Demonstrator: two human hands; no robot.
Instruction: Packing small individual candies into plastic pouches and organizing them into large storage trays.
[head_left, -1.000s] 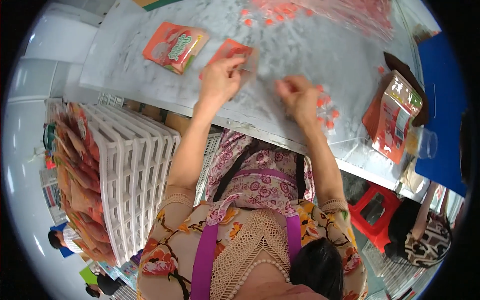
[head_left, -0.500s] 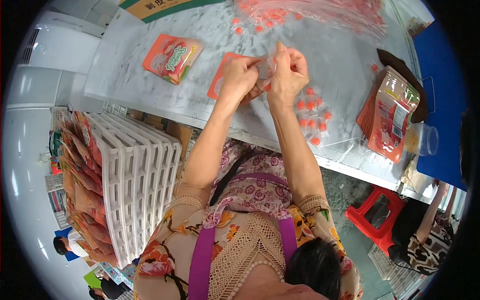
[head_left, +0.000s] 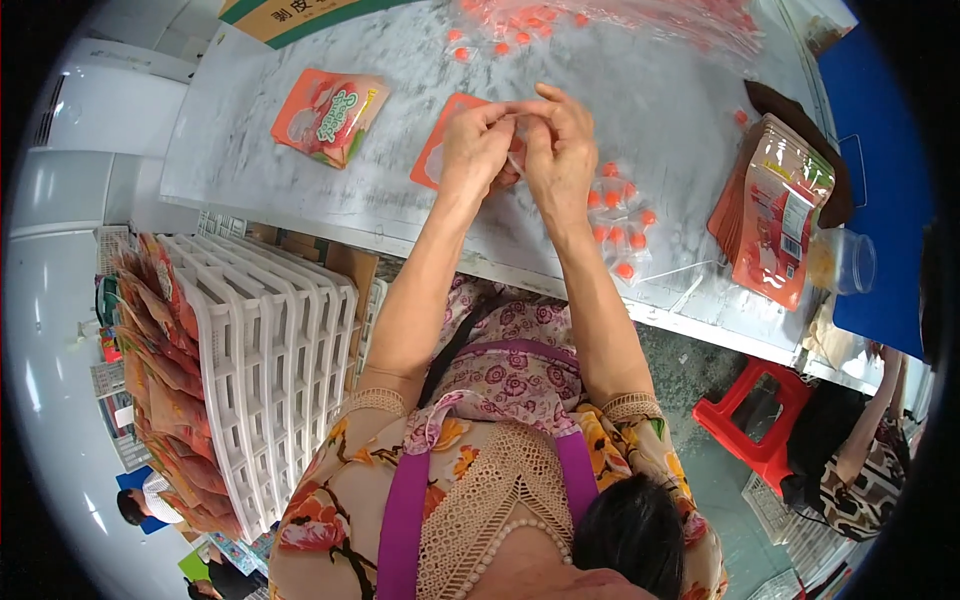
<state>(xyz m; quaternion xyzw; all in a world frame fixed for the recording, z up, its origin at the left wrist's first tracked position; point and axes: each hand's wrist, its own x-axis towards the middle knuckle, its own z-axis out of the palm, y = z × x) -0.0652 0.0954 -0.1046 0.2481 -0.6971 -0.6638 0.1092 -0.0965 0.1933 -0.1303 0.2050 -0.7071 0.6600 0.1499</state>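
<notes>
My left hand (head_left: 474, 150) is closed at the right side of a red-orange pouch (head_left: 434, 152), whose left part shows on the table. Close against it, my right hand (head_left: 561, 148) has its fingers bent in toward the left hand's fingertips. A bit of clear film shows between the two hands; what the right fingers pinch is hidden. Beside my right wrist lie several small clear packets with red-orange balls (head_left: 617, 235). A filled red pouch (head_left: 328, 115) lies flat to the left of my hands.
More ball packets (head_left: 520, 38) and a heap of clear-and-red film (head_left: 690, 25) lie at the back. To the right are stacked pouches (head_left: 785, 215) and a clear jar (head_left: 850, 262). White crates (head_left: 270, 350) with pouches stand left; a red stool (head_left: 755, 420) stands lower right.
My right hand has come down and left, closer to my left hand, and the clear film it held up now sits between both hands. The view has shifted slightly.
</notes>
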